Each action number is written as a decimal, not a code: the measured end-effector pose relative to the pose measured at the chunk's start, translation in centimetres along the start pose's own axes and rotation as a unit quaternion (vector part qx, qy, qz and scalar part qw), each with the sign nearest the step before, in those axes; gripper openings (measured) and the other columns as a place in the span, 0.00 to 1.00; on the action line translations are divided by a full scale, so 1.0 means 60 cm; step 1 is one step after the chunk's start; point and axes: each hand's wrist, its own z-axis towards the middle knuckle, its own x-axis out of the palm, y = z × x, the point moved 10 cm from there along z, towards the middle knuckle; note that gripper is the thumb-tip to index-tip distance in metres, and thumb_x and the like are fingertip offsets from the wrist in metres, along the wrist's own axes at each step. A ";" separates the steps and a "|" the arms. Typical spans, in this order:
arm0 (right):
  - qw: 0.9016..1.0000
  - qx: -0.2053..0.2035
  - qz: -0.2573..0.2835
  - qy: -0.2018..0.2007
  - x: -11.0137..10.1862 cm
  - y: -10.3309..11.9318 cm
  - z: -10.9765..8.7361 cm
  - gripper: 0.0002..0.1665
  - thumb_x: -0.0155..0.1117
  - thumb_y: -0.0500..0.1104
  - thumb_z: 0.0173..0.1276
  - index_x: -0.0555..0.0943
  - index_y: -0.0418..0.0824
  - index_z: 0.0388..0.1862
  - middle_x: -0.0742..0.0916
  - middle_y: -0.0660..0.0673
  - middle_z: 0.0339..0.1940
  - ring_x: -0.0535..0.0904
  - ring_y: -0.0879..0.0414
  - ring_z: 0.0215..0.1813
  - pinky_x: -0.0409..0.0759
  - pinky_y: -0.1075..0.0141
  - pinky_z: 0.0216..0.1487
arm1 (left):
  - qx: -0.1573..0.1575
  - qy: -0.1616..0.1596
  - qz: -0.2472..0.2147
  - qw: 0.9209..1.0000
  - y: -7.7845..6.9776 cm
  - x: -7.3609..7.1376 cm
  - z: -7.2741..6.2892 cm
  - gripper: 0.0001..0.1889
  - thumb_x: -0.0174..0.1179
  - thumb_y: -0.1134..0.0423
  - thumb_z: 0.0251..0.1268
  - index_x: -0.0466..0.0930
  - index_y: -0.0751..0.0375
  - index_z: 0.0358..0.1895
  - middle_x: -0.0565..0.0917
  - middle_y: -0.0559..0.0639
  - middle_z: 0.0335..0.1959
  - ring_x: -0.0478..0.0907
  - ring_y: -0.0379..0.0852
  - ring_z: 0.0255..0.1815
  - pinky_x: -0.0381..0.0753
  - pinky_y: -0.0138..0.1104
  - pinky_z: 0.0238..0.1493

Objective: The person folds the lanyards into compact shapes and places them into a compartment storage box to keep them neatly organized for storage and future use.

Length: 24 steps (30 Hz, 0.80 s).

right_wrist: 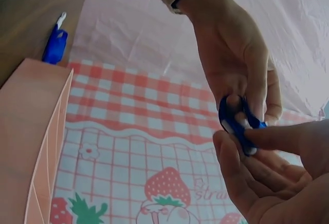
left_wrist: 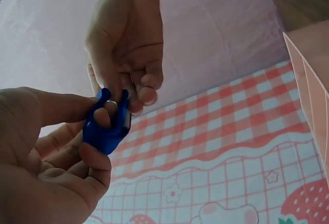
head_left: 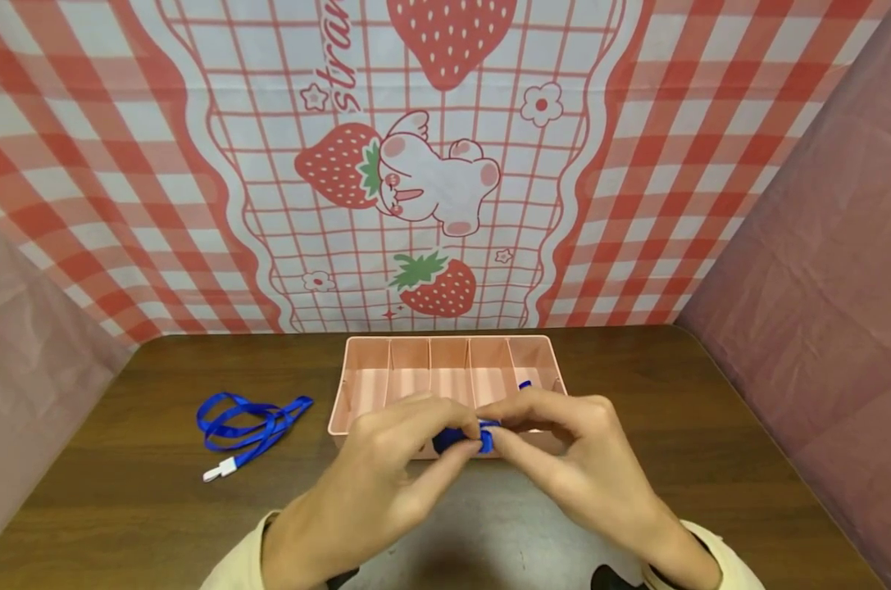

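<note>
Both hands meet at a rolled blue lanyard (head_left: pixel 452 440) in front of the pink box. My left hand (head_left: pixel 379 467) pinches it between thumb and fingers; in the left wrist view the blue strap (left_wrist: pixel 103 134) is a thick folded bundle with a loop round a fingertip. From the other side, my right hand (head_left: pixel 593 467) pinches the same strap with thumb and forefinger. A white bit shows within the blue band (right_wrist: pixel 226 113) in the right wrist view. The fingers hide much of the bundle.
A pink divided box (head_left: pixel 338 393) stands behind the hands, with a small blue piece (head_left: pixel 525 385) showing in its rightmost compartment. To the left, another blue lanyard (head_left: pixel 268 430) with a white clip (head_left: pixel 220 469) lies loosely coiled on the brown table (head_left: pixel 120 492).
</note>
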 end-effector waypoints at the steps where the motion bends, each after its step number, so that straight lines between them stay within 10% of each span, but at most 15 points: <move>1: 1.000 0.004 0.003 -0.003 0.000 -0.001 0.000 0.17 0.69 0.22 0.59 0.87 0.37 0.43 0.90 0.46 0.38 0.87 0.57 0.41 0.86 0.63 0.35 | 0.007 -0.004 0.002 1.000 -0.002 -0.001 0.000 0.08 0.64 0.75 0.62 0.80 0.61 0.40 0.83 0.46 0.36 0.78 0.35 0.37 0.78 0.22 0.39; 12: 0.998 -0.007 0.060 0.018 0.007 0.002 -0.003 0.18 0.60 0.20 0.65 0.85 0.33 0.49 0.89 0.40 0.45 0.87 0.52 0.46 0.86 0.60 0.40 | 0.046 -0.083 0.021 0.995 -0.023 -0.028 0.003 0.09 0.68 0.76 0.56 0.82 0.60 0.37 0.77 0.48 0.36 0.76 0.38 0.33 0.76 0.21 0.36; 24: 0.995 -0.049 0.089 0.011 0.013 0.015 -0.002 0.18 0.59 0.18 0.63 0.83 0.27 0.51 0.88 0.35 0.46 0.88 0.51 0.44 0.85 0.59 0.40 | 0.024 -0.075 0.046 0.996 -0.018 -0.024 0.001 0.08 0.66 0.74 0.61 0.81 0.63 0.41 0.77 0.52 0.42 0.77 0.40 0.38 0.78 0.22 0.38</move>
